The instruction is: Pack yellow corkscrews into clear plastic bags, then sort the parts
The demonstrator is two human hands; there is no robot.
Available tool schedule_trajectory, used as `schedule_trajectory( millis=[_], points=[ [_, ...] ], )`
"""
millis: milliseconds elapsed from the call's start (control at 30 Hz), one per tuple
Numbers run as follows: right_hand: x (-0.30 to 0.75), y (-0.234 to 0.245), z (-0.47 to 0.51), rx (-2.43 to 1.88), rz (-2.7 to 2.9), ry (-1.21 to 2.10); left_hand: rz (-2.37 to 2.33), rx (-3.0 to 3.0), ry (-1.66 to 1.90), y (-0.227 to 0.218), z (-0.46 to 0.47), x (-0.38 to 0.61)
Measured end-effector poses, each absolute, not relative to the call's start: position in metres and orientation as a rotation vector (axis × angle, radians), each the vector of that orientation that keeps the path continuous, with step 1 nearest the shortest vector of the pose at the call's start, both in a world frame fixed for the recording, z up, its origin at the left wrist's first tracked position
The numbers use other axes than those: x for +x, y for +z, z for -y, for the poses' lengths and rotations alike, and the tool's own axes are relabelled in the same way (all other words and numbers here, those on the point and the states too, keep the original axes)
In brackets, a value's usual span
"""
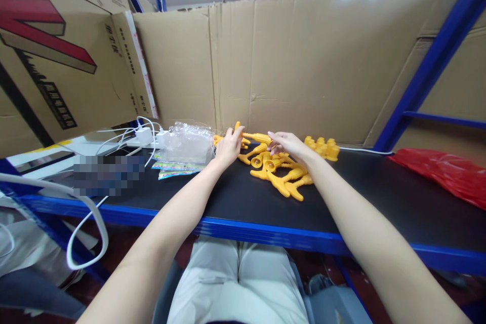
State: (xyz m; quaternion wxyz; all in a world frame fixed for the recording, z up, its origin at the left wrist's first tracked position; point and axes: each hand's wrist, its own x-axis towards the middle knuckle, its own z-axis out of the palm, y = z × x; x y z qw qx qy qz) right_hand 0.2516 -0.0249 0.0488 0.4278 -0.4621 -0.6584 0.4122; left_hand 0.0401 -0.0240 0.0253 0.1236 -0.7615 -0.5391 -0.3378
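Note:
A yellow plastic piece (258, 137) with a ribbed neck and a thicker end stretches between my two hands above the black tabletop. My left hand (228, 147) is closed around its forked end, one prong showing above the fingers. At the thicker end, my right hand (286, 144) pinches it with thumb and fingers. Below them lies a loose pile of similar yellow pieces (283, 182), some with curved, tail-like ends and some showing round open sockets. Close to my right wrist stands a cluster of short yellow knobbed parts (322, 148). More yellow parts show partly behind my left hand.
Clear plastic bags (188, 144) with colourful printed edges lie left of my left hand. Farther left are white chargers (144, 136) and cables. A red plastic bag (440, 172) is at the right. Cardboard (304, 66) walls the back; a blue rail (266, 233) edges the front.

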Motion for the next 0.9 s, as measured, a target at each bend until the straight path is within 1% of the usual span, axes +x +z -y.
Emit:
schedule_trajectory(
  millis=[133,200,267,400,467,533,667,900],
  points=[
    [0.252,0.047,0.024,-1.122,1.687,0.934,1.6,-2.216,-0.965,0.026,0.024,0.04],
    [0.253,0.047,0.024,-1.084,1.746,0.798,1.595,-2.214,-0.967,0.025,0.023,0.04],
    [0.254,0.048,0.026,-1.048,1.854,0.557,1.59,-2.22,-0.964,0.023,0.022,0.04],
    [0.256,0.05,0.03,-1.051,2.055,-0.065,1.586,-2.25,-0.966,0.02,0.02,0.042],
    [0.256,0.051,0.033,-1.087,2.096,-0.283,1.571,-2.269,-0.983,0.018,0.018,0.044],
    [0.254,0.05,0.035,-1.129,2.121,-0.422,1.543,-2.287,-1.001,0.016,0.017,0.044],
    [0.25,0.046,0.035,-1.162,2.175,-0.572,1.469,-2.334,-0.993,0.015,0.017,0.046],
    [0.251,0.041,0.032,-1.199,2.219,-0.576,1.477,-2.378,-0.938,0.015,0.019,0.052]
  ],
)
